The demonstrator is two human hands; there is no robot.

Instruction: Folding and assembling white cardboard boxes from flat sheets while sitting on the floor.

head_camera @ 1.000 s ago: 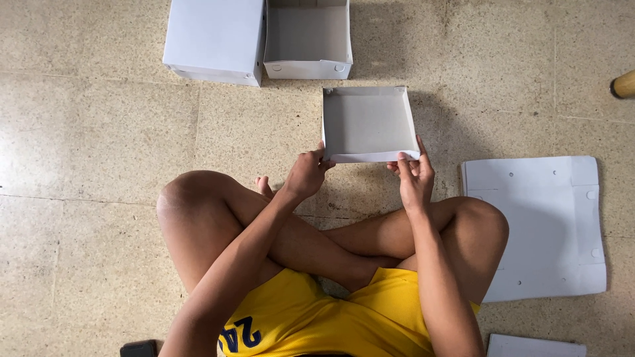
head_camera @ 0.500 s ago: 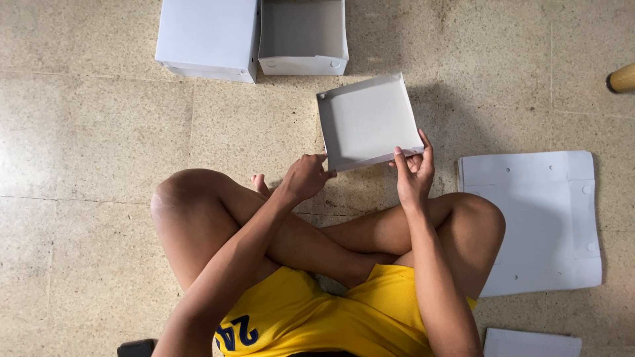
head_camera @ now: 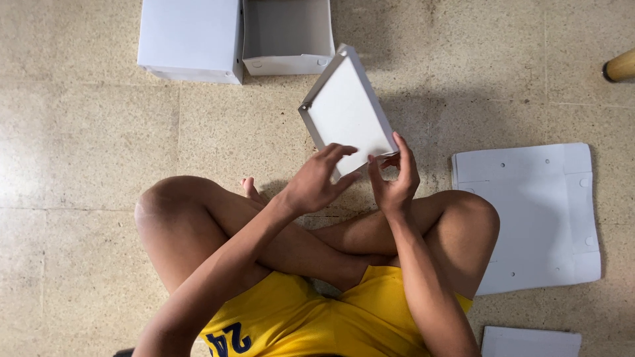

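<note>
Both hands, left hand (head_camera: 316,185) and right hand (head_camera: 395,182), pinch the tilted white box lid (head_camera: 347,112) by its near edge above the floor (head_camera: 86,152). The fingers grip only that edge, so it could slip or crease.

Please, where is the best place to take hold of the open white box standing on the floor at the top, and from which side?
Probably the near front wall of the open white box, approached from above. It stands upright with its mouth open, so fingers can slip inside and a thumb press outside. The closed white box sits against its left wall, so that side is blocked.
</note>
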